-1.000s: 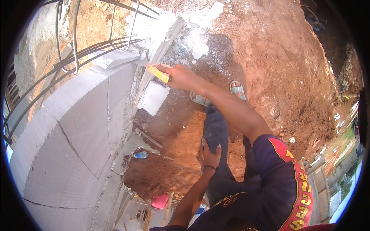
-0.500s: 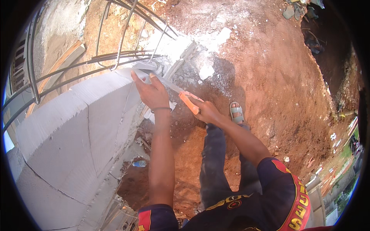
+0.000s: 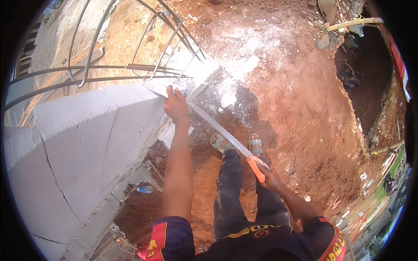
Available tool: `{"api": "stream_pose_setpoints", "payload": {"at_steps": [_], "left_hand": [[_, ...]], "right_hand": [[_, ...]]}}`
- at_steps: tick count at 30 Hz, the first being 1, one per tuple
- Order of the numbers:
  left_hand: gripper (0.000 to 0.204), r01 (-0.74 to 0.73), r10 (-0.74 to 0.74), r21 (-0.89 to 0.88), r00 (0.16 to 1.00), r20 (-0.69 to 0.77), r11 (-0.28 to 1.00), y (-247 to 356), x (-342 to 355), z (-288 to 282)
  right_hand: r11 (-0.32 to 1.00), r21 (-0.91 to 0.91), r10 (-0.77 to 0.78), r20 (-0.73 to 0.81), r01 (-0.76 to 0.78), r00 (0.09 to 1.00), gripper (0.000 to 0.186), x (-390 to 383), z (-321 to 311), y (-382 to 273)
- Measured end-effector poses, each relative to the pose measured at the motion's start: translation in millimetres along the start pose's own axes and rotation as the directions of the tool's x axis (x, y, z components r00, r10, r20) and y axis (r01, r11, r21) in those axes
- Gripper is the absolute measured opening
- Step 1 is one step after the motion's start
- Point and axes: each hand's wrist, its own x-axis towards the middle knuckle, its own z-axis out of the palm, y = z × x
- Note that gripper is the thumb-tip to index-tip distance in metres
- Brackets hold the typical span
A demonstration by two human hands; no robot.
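The right hand (image 3: pixel 271 176), closed firmly around the orange handle of the long, steel-bladed handsaw (image 3: pixel 225 134), has pulled back toward the body within the last 0.5 s; more blade shows, so it seems mostly withdrawn from the work. The left hand (image 3: pixel 176 105), fingers partly curled, is at the end of the pale grey block wall (image 3: pixel 82 143); its hold cannot be told. Count: 1 handsaw, 1 wall, 2 grey strapped sandals (image 3: pixel 255 142), 1 bluish plastic bottle (image 3: pixel 145 189).

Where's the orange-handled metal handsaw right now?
Head view, mid-picture: the handsaw has its handle in the bare right hand, its blade slanting up-left toward the left hand at the pale grey block wall.
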Motion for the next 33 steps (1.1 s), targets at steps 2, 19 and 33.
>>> {"api": "stream_pose_setpoints", "payload": {"at_steps": [2, 19, 33], "left_hand": [[0.03, -0.051, 0.047, -0.041, 0.995, -0.09, 0.998, -4, -41, -10], [0.072, 0.94, -0.357, -0.107, 0.226, 0.906, 0.323, -73, -357, -168], [0.059, 0.698, 0.282, -0.401, 0.646, 0.709, -0.593, 153, -322, -251]], "right_hand": [[0.977, -0.09, 0.201, 0.088, -0.193, 0.976, 0.07, -32, -13, 6], [0.789, 0.366, 0.344, 0.401, -0.493, 0.849, 0.041, -102, -127, -122], [-0.303, 0.768, -0.169, 0.539, -0.564, 0.825, 0.045, -174, -156, -257]]}}
